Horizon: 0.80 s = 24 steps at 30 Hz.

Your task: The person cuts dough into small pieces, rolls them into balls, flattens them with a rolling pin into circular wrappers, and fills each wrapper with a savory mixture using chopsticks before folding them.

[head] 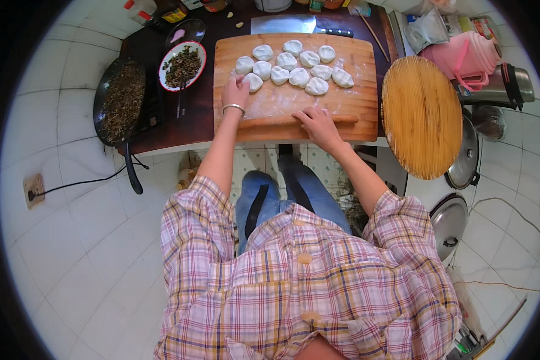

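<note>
On a wooden cutting board [270, 103] dusted with flour lie several floured dough pieces [286, 61], roundish and flattened. My left hand [236, 93], with a bracelet at the wrist, is at the board's left side, its fingertips against the nearest left dough piece [253, 83]; whether they grip it is unclear. A wooden rolling pin [279, 120] lies across the board's near part. My right hand [315, 123] rests on the pin towards its right end, fingers over it. Behind the board lies a cleaver [283, 25] with a black handle.
Left of the board stand a red-rimmed bowl [161, 72] of chopped filling with chopsticks and a black frying pan [125, 101] of dark chopped food. A round wooden lid or board [422, 118], a pink jug [465, 56] and a steel flask [495, 87] are at the right.
</note>
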Motion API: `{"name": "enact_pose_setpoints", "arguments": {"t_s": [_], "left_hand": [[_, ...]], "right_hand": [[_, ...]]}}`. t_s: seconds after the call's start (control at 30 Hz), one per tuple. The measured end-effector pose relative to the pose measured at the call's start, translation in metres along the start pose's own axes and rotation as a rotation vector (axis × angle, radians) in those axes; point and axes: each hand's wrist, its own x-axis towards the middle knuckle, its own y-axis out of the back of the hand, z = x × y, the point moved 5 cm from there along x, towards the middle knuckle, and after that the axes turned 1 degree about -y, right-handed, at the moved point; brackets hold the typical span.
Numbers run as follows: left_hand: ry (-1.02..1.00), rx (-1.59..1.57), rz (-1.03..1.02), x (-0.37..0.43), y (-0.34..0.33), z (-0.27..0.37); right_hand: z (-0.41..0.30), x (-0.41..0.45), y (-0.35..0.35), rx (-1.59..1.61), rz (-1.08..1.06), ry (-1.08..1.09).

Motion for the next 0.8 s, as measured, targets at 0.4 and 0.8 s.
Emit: {"name": "enact_pose_setpoints", "arguments": {"t_s": [0.4,0.8], "left_hand": [[0.093,0.382,-0.479,-0.052,-0.034,0.019],[-0.132,0.247,-0.584,-0.023,-0.037,-0.005]], "right_hand": [[-0.004,0.019,-0.012,-0.190,0.177,-0.459],[-0.009,0.020,-0.033,-0.236,0.057,-0.450]]}}
